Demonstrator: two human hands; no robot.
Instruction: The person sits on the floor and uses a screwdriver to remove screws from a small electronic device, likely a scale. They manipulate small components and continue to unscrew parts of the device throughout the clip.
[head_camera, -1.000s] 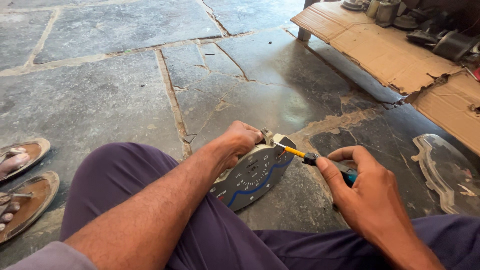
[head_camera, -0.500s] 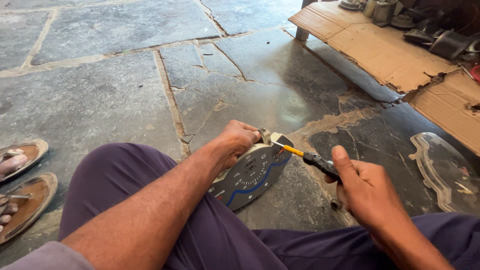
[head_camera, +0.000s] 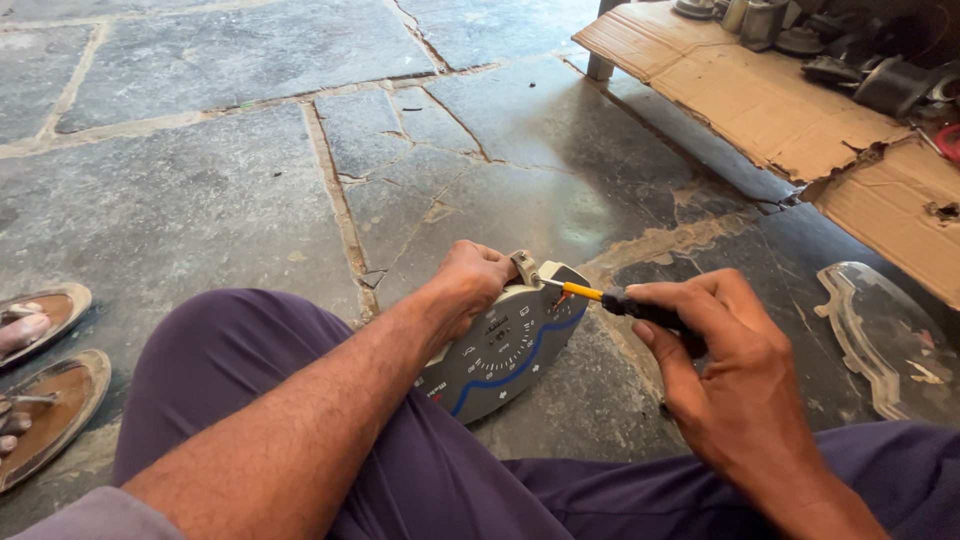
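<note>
Both hands stay on the gauge cluster (head_camera: 505, 345): left hand (head_camera: 470, 285) clamped on its top edge, right hand (head_camera: 725, 355) re-closed around the screwdriver (head_camera: 620, 302), tip now seated at that edge.

Right hand (head_camera: 735, 375) has regripped the screwdriver (head_camera: 625, 303): from a low, pulled-back hold half a second earlier, its fingers now lie extended along the black handle, nearer the gauge cluster (head_camera: 505, 345).
</note>
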